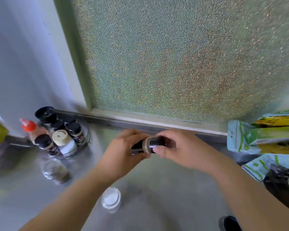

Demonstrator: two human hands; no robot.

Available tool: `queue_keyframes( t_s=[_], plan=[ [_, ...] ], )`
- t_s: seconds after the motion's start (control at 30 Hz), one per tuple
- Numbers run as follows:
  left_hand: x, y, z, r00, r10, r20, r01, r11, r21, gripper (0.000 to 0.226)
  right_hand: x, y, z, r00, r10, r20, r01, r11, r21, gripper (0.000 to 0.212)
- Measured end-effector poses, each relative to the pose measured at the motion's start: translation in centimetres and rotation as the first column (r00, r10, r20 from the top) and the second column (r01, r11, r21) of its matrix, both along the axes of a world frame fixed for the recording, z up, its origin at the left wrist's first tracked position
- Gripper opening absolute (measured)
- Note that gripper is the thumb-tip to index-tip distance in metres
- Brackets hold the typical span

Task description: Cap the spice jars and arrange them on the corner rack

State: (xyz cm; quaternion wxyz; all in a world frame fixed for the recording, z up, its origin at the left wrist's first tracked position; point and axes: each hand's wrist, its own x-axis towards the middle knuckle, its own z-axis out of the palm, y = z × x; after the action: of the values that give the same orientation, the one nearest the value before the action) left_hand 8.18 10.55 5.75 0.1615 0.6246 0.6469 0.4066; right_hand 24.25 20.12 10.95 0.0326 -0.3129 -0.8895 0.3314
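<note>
Black cap (157, 141) pinched in right hand (175, 150), left hand (123, 152) gripping jar (138, 147) sideways over counter (165, 180), near corner rack (88, 135); best keep threads square, turn until snug.

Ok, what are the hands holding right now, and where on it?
A spice jar, lying sideways: left hand grips its body, right hand grips the black cap at its mouth.
</note>
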Motion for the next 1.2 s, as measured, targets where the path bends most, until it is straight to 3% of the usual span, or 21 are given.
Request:
queue_keyframes(
  t_s=[0.1, 0.13, 0.2, 0.27, 0.37, 0.47, 0.53, 0.6, 0.67, 0.73, 0.8, 1.03, 1.13, 1.2],
  plan=[
    [-0.9, -1.6, 0.5, 0.999, 0.037, 0.016, -0.037, 0.999, 0.002, 0.042, -1.4, -1.0, 0.5, 0.993, -0.063, 0.101, 0.075, 0.990, -0.120, 0.064],
    [-1.2, -2.1, 0.6, 0.999, 0.047, 0.024, -0.047, 0.999, 0.001, 0.042, -1.7, -1.1, 0.7, 0.992, -0.056, 0.115, 0.072, 0.987, -0.141, 0.068],
    [-2.0, -3.1, 0.7, 0.996, 0.073, 0.043, -0.073, 0.997, -0.005, 0.041, -2.5, -1.7, 1.2, 0.998, 0.029, 0.061, -0.020, 0.991, -0.131, 0.051],
    [-2.9, -4.0, 0.8, 0.994, 0.099, 0.052, -0.099, 0.995, -0.001, 0.041, -3.6, -2.4, 1.6, 0.994, 0.104, -0.046, -0.106, 0.993, -0.048, 0.052],
    [-4.4, -5.2, 0.8, 0.989, 0.136, 0.060, -0.135, 0.991, -0.010, 0.040, -5.8, -3.6, 1.3, 0.994, 0.089, -0.062, -0.088, 0.996, 0.021, 0.022],
    [-5.9, -6.6, 0.8, 0.980, 0.189, 0.068, -0.188, 0.982, -0.028, 0.040, -7.4, -4.0, 1.2, 0.995, 0.097, -0.018, -0.098, 0.993, -0.066, 0.039],
    [-6.9, -7.4, 0.8, 0.973, 0.214, 0.082, -0.212, 0.977, -0.033, 0.040, -8.5, -4.4, 1.2, 0.985, 0.168, -0.047, -0.169, 0.985, -0.025, 0.059],
    [-7.9, -8.0, 0.8, 0.970, 0.229, 0.083, -0.226, 0.973, -0.044, 0.040, -9.9, -5.1, 1.1, 0.978, 0.199, -0.056, -0.197, 0.979, 0.051, 0.043],
    [-8.8, -8.6, 0.8, 0.963, 0.252, 0.091, -0.247, 0.967, -0.063, 0.039, -11.2, -5.6, 1.1, 0.985, 0.166, -0.039, -0.165, 0.986, 0.016, 0.027],
    [-9.6, -9.2, 0.5, 0.959, 0.264, 0.104, -0.256, 0.963, -0.083, 0.039, -12.1, -5.9, 1.2, 0.987, 0.160, 0.019, -0.158, 0.985, -0.067, 0.047],
    [-10.5, -9.7, 0.4, 0.956, 0.271, 0.118, -0.261, 0.961, -0.088, 0.039, -13.0, -6.0, 1.1, 0.980, 0.193, 0.044, -0.192, 0.981, -0.009, 0.060],
    [-13.1, -10.5, -0.1, 0.941, 0.307, 0.144, -0.301, 0.951, -0.066, 0.037, -16.7, -7.3, 0.4, 0.957, 0.290, 0.001, -0.286, 0.943, 0.171, 0.028],
    [-14.0, -10.6, -0.5, 0.918, 0.328, 0.221, -0.327, 0.944, -0.044, 0.033, -18.4, -7.5, -0.1, 0.957, 0.286, -0.042, -0.272, 0.942, 0.195, 0.030],
    [-15.2, -10.1, -0.3, 0.901, 0.332, 0.279, -0.327, 0.943, -0.068, 0.039, -19.7, -7.5, -0.1, 0.959, 0.261, -0.111, -0.236, 0.950, 0.203, 0.042]
  ],
)
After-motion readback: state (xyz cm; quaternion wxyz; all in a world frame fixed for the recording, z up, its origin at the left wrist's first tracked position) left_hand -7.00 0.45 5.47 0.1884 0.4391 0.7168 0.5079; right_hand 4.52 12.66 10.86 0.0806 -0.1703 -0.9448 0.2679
